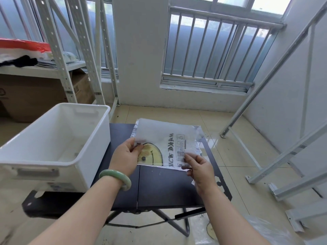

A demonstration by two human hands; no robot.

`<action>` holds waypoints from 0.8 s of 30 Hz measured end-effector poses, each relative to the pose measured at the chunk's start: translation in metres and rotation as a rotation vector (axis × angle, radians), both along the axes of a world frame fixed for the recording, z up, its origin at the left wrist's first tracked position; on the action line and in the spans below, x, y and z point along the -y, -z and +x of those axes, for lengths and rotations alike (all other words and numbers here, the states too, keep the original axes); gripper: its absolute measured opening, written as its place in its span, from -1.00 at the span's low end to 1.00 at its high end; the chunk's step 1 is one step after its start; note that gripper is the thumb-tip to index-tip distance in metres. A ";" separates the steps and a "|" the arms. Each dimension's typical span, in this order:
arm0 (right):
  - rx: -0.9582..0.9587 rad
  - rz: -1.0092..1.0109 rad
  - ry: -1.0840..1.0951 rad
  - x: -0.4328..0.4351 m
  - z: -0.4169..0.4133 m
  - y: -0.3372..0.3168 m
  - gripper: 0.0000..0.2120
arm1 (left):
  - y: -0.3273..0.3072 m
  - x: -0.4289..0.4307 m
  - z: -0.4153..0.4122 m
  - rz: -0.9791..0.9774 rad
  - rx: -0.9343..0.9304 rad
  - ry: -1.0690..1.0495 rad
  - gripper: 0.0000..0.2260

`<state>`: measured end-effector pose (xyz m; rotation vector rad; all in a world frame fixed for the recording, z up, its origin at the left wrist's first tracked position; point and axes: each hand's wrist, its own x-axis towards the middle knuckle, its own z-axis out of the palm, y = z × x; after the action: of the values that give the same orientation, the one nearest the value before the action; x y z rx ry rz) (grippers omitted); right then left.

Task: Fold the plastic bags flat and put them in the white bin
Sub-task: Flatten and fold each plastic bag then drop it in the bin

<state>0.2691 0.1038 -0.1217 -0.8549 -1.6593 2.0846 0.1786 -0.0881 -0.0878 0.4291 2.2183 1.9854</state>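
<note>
My left hand is out over the middle of the black folding table, thumb on top and fingers curled beneath, pinching the left edge of the plastic bag right beside its yellow smiley print. A green bangle sits on that wrist. My right hand reaches in from the table's right edge and pinches the bag's near right corner between thumb and fingertips, the other fingers loosely bent. The bag is spread between both hands over the far right part of the table, its black lettering facing up — whether it rests on the surface I can't tell. The white bin stands on the table's left end, open top up, just beside my left hand. Beyond it is a cardboard box under a metal shelf. Another printed bag lies on the floor below the table's near right corner.
</note>
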 end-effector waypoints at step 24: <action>-0.255 0.763 -0.236 0.099 -0.125 -0.159 -0.75 | -0.084 0.133 -0.018 0.005 -0.400 -0.519 -0.45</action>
<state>0.1436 0.0051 0.0370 -0.1464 -2.2232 1.3870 0.1604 -0.2208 -0.0034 0.2888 2.8032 2.3136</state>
